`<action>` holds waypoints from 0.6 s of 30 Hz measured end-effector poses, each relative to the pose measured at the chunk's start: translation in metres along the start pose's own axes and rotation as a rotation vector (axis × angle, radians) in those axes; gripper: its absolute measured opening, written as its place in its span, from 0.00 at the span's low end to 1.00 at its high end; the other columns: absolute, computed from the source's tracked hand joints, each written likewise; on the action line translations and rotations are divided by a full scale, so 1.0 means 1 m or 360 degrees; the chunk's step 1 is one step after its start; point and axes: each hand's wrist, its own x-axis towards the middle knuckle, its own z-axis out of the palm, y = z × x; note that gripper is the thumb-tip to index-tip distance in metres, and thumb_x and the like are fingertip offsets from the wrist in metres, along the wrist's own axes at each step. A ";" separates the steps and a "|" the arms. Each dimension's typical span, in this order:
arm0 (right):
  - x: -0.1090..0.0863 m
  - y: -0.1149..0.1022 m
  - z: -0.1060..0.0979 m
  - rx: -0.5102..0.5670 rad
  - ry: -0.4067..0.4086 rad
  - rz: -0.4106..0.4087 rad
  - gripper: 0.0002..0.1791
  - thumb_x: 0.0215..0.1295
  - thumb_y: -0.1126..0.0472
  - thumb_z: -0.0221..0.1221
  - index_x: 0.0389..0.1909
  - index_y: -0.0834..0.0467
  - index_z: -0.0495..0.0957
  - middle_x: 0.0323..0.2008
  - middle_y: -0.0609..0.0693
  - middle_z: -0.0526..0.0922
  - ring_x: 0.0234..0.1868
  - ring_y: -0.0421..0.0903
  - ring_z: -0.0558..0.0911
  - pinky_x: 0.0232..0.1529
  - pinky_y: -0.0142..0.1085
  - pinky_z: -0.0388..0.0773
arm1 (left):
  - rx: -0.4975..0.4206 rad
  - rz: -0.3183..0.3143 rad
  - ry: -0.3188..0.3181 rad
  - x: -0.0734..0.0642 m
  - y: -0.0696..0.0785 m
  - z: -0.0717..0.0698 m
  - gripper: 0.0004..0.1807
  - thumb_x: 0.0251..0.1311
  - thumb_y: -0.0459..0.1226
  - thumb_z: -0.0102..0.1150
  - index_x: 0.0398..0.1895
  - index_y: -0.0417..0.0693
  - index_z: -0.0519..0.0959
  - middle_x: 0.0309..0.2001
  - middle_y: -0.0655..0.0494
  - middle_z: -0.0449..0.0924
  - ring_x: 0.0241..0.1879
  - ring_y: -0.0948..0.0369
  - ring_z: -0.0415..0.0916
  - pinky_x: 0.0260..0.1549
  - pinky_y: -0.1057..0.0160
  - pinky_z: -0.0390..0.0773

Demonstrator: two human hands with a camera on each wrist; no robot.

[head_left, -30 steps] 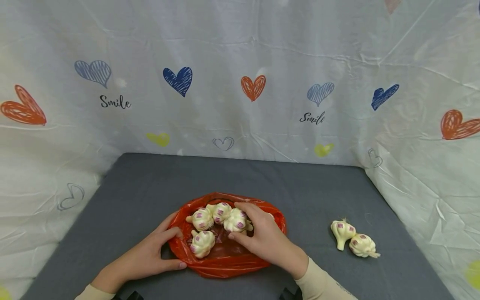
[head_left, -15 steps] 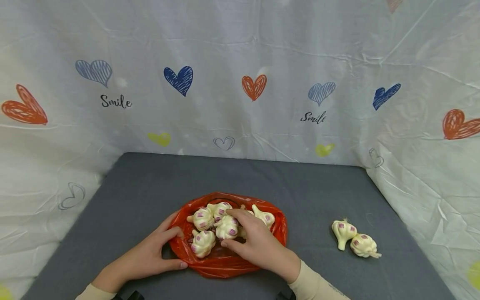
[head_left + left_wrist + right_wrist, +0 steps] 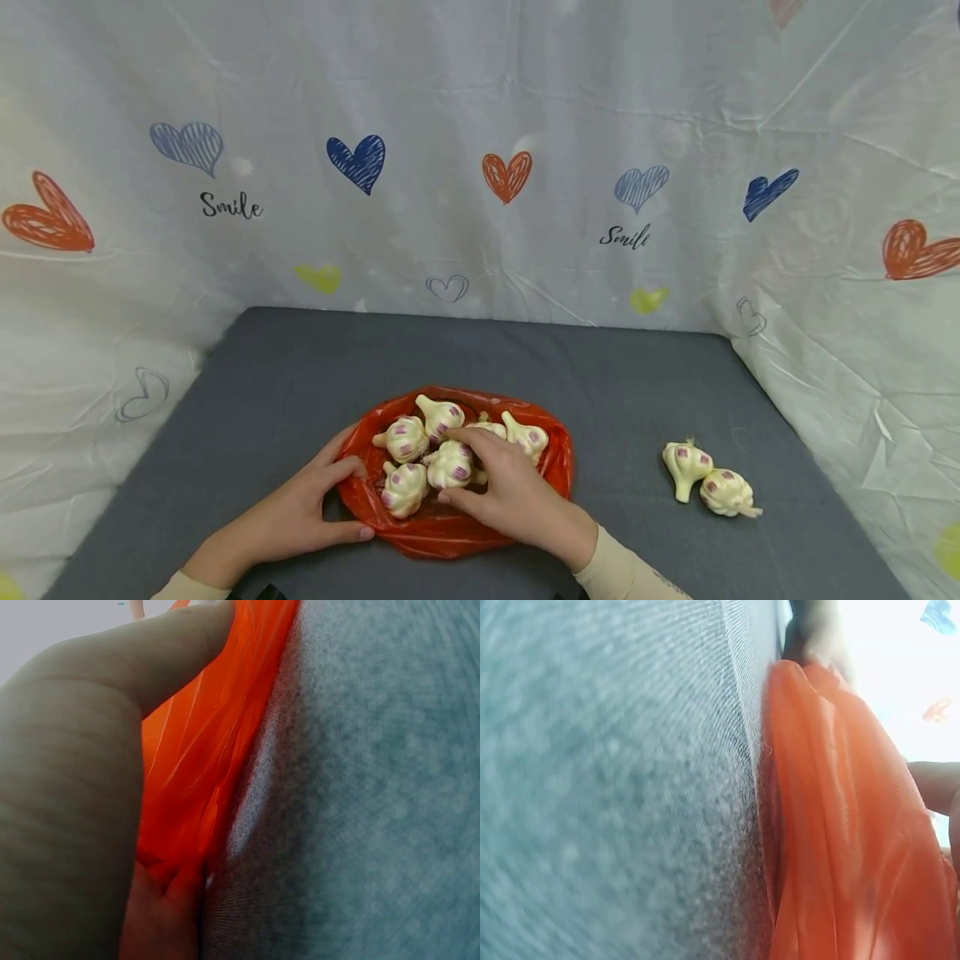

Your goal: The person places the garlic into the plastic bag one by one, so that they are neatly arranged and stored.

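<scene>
A red plastic bag (image 3: pixel 450 546) lies wide-mouthed on the grey table with several garlic bulbs inside. My left hand (image 3: pixel 292 508) holds the bag's left side, thumb low on the outside and a finger bent over the rim. Inside the mouth, my right hand (image 3: pixel 517 492) grips a garlic bulb (image 3: pixel 450 465) between thumb and fingers. Around it lie a bulb at the back (image 3: pixel 440 416), one at the left (image 3: pixel 402 438), one at the front left (image 3: pixel 405 489) and one at the right (image 3: pixel 527 436). Others are partly hidden behind the right hand. Both wrist views show the bag's creased outer wall (image 3: pixel 855 825).
Two more garlic bulbs, one stem-down (image 3: pixel 686 468) and one on its side (image 3: pixel 727 492), lie together on the table (image 3: pixel 480 350) to the right of the bag. A pale curtain (image 3: pixel 450 100) printed with hearts hangs behind the table and along both sides.
My right hand has moved left inside the bag with the gripped garlic bulb, uncovering bulbs on the right. The back bulb has shifted and turned slightly. The left hand stays in place.
</scene>
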 end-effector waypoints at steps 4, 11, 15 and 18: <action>-0.001 0.002 0.002 0.0004 -0.0029 0.0038 0.39 0.72 0.46 0.74 0.77 0.55 0.72 0.73 0.44 0.77 0.74 0.44 0.76 0.71 0.48 0.76 | -0.0004 -0.0008 -0.0004 -0.001 0.000 0.000 0.20 0.60 0.61 0.79 0.49 0.75 0.80 0.88 0.50 0.46 0.83 0.38 0.54 0.69 0.47 0.74; 0.001 0.004 0.006 0.0037 -0.0079 0.0059 0.41 0.72 0.45 0.74 0.79 0.54 0.71 0.74 0.44 0.76 0.73 0.43 0.76 0.70 0.46 0.77 | 0.0048 -0.0030 -0.0002 -0.001 0.001 -0.001 0.20 0.60 0.62 0.78 0.49 0.76 0.79 0.88 0.49 0.47 0.82 0.37 0.56 0.67 0.42 0.76; 0.000 0.005 0.010 0.0073 -0.0151 0.0080 0.41 0.72 0.45 0.74 0.79 0.55 0.70 0.74 0.46 0.77 0.72 0.41 0.76 0.68 0.42 0.78 | 0.0051 -0.0023 -0.0002 -0.001 0.002 0.000 0.20 0.60 0.62 0.78 0.49 0.76 0.79 0.88 0.50 0.47 0.82 0.38 0.55 0.68 0.41 0.75; 0.000 0.006 0.013 0.0061 -0.0182 0.0067 0.40 0.72 0.47 0.74 0.79 0.57 0.70 0.73 0.49 0.77 0.71 0.41 0.76 0.67 0.41 0.78 | 0.0045 -0.0023 -0.0008 0.000 0.002 0.000 0.20 0.60 0.62 0.78 0.50 0.77 0.80 0.88 0.50 0.46 0.83 0.38 0.54 0.69 0.42 0.74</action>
